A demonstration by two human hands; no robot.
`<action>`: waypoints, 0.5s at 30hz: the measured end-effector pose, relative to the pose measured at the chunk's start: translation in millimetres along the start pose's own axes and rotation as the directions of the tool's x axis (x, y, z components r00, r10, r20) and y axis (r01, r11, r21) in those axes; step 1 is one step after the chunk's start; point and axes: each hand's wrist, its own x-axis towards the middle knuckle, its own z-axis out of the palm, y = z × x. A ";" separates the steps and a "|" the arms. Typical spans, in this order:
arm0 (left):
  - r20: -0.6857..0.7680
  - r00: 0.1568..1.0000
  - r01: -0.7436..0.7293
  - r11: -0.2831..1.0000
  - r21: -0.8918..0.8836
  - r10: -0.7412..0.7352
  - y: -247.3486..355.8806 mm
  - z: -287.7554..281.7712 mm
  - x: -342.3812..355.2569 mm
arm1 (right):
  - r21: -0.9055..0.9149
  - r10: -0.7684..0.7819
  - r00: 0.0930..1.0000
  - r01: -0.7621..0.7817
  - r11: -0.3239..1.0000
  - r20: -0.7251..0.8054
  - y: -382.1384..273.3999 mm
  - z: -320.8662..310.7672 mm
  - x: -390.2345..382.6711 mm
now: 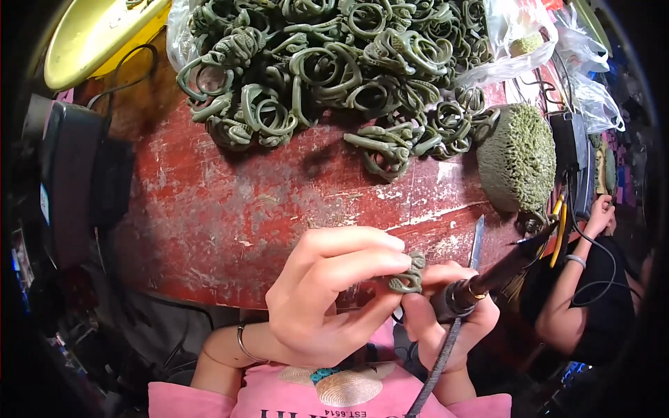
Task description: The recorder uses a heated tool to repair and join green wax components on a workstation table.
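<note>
Near the front edge of the red table (209,202), my left hand (334,292) pinches a small dark green curled piece (415,272) between thumb and fingertips. Close on its right, my right hand (453,317) is closed round a dark pen-like tool (460,296) with a grey braided cord (439,369) running down from it. The right thumb and forefinger also come up against the green piece. Just beyond the right hand a pointed metal blade (477,240) shows; its lower end is hidden. A large heap of similar green ring-shaped pieces (327,70) covers the far side.
A porous green block (519,160) stands at the right, beside clear plastic bags (523,42), a yellow-handled tool (559,230) and dark cables. Black box-like equipment (77,181) lines the left edge; a yellow basin (90,38) is behind it. Another person's arm (575,279) is at far right.
</note>
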 end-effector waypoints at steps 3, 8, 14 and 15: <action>0.021 0.998 0.052 0.999 -0.017 -0.052 3.5 -0.5 -0.7 | 0.043 0.021 0.999 -0.019 0.999 -0.031 -0.3 1.8 -1.5; 0.200 0.951 0.272 0.946 -0.175 -0.236 10.6 -4.1 2.5 | 0.293 0.028 1.000 -0.025 0.956 -0.007 1.7 -1.5 -4.7; 0.239 0.918 0.370 0.902 -0.222 -0.317 25.0 -8.8 3.6 | 0.387 0.062 0.998 -0.070 0.920 0.032 1.2 -3.6 -5.4; 0.237 0.918 0.369 0.903 -0.222 -0.317 23.5 -8.8 2.4 | 0.387 0.062 0.998 -0.070 0.919 0.034 1.8 -3.4 -4.2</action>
